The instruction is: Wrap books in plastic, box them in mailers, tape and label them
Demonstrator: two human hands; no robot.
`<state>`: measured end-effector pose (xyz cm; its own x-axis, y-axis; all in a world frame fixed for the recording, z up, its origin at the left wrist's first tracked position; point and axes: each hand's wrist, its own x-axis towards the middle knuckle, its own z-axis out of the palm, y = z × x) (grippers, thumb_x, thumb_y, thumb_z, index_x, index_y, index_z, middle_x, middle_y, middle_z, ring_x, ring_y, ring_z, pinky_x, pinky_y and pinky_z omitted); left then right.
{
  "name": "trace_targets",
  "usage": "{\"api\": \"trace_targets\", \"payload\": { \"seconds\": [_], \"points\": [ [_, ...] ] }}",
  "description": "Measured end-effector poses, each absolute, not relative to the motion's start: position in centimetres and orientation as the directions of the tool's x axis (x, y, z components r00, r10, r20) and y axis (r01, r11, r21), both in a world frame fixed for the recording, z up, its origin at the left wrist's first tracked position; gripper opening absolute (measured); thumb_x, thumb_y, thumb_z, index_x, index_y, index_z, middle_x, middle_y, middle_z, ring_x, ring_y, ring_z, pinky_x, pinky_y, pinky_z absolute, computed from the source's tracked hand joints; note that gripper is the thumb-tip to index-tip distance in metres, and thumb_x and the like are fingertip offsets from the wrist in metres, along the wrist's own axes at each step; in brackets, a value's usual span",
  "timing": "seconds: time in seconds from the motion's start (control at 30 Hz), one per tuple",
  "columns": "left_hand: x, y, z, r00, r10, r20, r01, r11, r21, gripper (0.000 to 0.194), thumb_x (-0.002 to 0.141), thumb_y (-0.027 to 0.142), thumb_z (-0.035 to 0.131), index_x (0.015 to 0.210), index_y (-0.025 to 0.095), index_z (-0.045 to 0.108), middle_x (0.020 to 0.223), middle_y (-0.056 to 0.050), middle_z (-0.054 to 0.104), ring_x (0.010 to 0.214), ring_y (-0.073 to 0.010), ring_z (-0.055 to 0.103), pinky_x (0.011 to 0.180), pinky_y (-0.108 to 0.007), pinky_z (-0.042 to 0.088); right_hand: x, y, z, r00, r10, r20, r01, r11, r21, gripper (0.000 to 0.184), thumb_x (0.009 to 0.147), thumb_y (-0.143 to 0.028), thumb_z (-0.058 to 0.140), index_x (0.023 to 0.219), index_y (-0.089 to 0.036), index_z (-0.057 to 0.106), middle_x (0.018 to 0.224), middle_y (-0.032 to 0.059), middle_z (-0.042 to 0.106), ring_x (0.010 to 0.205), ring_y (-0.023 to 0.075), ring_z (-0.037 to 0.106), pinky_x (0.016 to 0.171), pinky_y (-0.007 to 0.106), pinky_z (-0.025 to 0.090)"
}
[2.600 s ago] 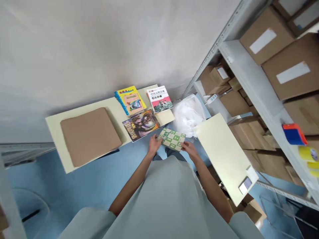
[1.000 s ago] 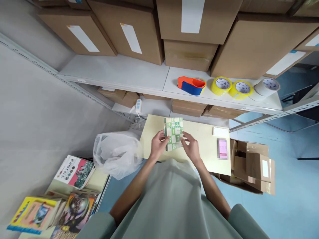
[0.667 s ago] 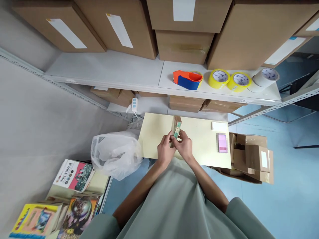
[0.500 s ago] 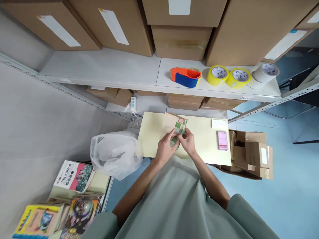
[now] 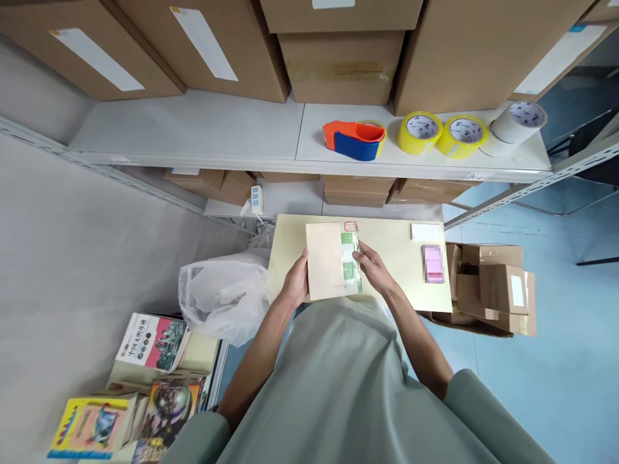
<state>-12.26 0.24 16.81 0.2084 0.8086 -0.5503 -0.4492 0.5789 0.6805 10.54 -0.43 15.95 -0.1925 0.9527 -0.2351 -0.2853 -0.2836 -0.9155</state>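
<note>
Between my two hands is a book (image 5: 326,261), held above the pale yellow table (image 5: 391,277). Its upward face is mostly plain cream, with a green and white checked strip and a small red stamp along the right side. My left hand (image 5: 296,280) grips the left edge, its fingers hidden beneath. On the other side my right hand (image 5: 373,265) clasps the right edge, thumb on top over the green strip.
A white plastic bag (image 5: 225,296) bulges left of the table. Stacked books (image 5: 155,341) lie at lower left. A phone (image 5: 432,264) rests on the table's right, near cardboard boxes (image 5: 503,290). Ahead, a shelf (image 5: 203,129) carries a tape dispenser (image 5: 355,140) and tape rolls (image 5: 420,132).
My view has swung right from the book-covered table to this one. In my hands the book has turned over, from its green checked cover to the cream face.
</note>
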Motion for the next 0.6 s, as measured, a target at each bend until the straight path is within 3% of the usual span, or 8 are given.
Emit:
{"api": "trace_targets", "payload": {
  "seconds": [0.23,0.37,0.43,0.5,0.6],
  "points": [
    [-12.0,-0.1,17.4,0.08,0.861,-0.502,-0.438,0.482,0.758,0.073,0.083,0.072,0.089,0.133,0.021,0.077,0.137,-0.014,0.082,0.15,-0.0414,0.064,0.13,-0.053,0.048,10.2,-0.3,14.7,-0.28,0.919,-0.278,-0.256,-0.35,-0.901,0.074,0.1,-0.075,0.07,0.157,-0.028,0.065,0.137,0.0072,0.081,0.129,0.0304,0.075,0.107,0.044,0.064],
    [-12.2,0.2,17.0,-0.027,0.921,-0.39,-0.281,0.367,0.887,0.064,0.081,0.075,0.089,0.113,0.021,0.074,0.121,-0.01,0.084,0.13,-0.0354,0.074,0.113,-0.044,0.057,9.7,-0.2,13.9,0.001,0.964,-0.267,-0.019,-0.267,-0.963,0.089,0.091,-0.078,0.078,0.161,-0.025,0.062,0.155,0.0146,0.072,0.132,0.035,0.074,0.111,0.051,0.064],
    [-11.9,0.3,16.8,-0.067,0.946,-0.316,-0.135,0.305,0.943,0.059,0.086,0.076,0.084,0.106,0.022,0.071,0.111,-0.007,0.082,0.116,-0.0293,0.076,0.101,-0.037,0.06,9.2,-0.5,14.1,0.084,0.971,-0.224,0.062,-0.229,-0.971,0.088,0.091,-0.075,0.079,0.16,-0.024,0.063,0.158,0.0172,0.07,0.131,0.0355,0.076,0.109,0.052,0.065],
    [-11.3,0.2,16.7,-0.097,0.963,-0.249,0.012,0.252,0.968,0.055,0.093,0.075,0.077,0.104,0.022,0.07,0.104,-0.005,0.08,0.106,-0.0256,0.076,0.093,-0.034,0.06,8.2,-1.2,14.7,-0.002,0.978,-0.207,0.034,-0.207,-0.978,0.079,0.095,-0.074,0.075,0.157,-0.025,0.066,0.157,0.016,0.071,0.132,0.0342,0.077,0.105,0.049,0.067],
    [-9.7,-0.6,16.8,-0.071,0.977,-0.2,0.077,0.206,0.976,0.055,0.1,0.073,0.069,0.117,0.021,0.075,0.114,-0.009,0.082,0.117,-0.0284,0.075,0.1,-0.037,0.061,6.5,-2.3,15.4,-0.115,0.975,-0.188,-0.021,-0.191,-0.981,0.072,0.095,-0.071,0.077,0.152,-0.028,0.07,0.152,0.01,0.074,0.134,0.031,0.076,0.102,0.042,0.069]
  ]
}}
